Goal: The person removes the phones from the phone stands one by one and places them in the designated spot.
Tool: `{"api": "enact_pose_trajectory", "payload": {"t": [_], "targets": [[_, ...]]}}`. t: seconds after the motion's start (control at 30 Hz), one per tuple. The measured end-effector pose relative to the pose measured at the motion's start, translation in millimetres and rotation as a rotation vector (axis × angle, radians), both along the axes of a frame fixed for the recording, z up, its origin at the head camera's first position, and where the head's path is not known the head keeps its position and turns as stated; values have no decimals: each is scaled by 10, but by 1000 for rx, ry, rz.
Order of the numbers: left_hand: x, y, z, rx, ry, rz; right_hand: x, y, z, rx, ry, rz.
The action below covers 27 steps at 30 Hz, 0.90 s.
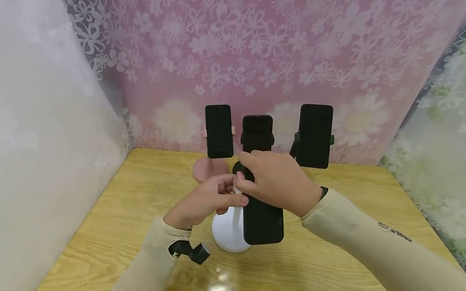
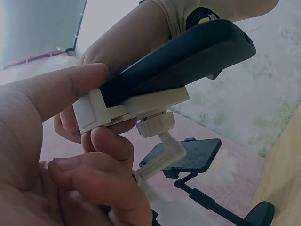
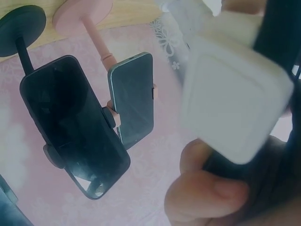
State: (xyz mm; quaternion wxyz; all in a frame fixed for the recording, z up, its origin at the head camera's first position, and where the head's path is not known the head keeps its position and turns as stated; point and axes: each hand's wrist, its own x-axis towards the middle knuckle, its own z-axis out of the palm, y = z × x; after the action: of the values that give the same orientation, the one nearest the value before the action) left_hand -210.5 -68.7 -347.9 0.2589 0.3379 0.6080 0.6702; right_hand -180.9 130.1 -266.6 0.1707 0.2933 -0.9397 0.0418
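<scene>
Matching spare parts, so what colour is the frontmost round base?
The base is white, clearest in the head view.

From the wearer's head, one camera looks forward and down across the bench [image 1: 101,236] to a pink curtain [image 1: 250,49]. The left wrist's view, turned sideways, peers closely at the underside of a white holder [image 2: 157,103]; the right wrist's, nearly inverted, sits closer to the holder, with a phone [image 3: 131,96] on a pink stand [image 3: 98,43] behind, both also seen from the head.
</scene>
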Motion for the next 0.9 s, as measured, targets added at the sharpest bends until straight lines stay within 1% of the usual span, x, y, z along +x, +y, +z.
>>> {"api": "enact_pose_trajectory", "payload": {"t": [0.1,0.27,0.37,0.53,0.7,0.9], "targets": [[8,0,-24,3,4,-19,15,9,-18,-1,-11,4],[24,20,-45,-7,28,-40,33,46,-63,-4,2,12],[31,27,-51,-19,42,-34,35,68,-77,-21,8,25],[29,34,-47,-10,56,-30,9,91,-71,-35,14,47],[20,27,-39,12,71,-33,-23,95,-45,-62,-9,60],[11,23,-24,24,64,-10,-39,79,-24,-104,-49,47]]}}
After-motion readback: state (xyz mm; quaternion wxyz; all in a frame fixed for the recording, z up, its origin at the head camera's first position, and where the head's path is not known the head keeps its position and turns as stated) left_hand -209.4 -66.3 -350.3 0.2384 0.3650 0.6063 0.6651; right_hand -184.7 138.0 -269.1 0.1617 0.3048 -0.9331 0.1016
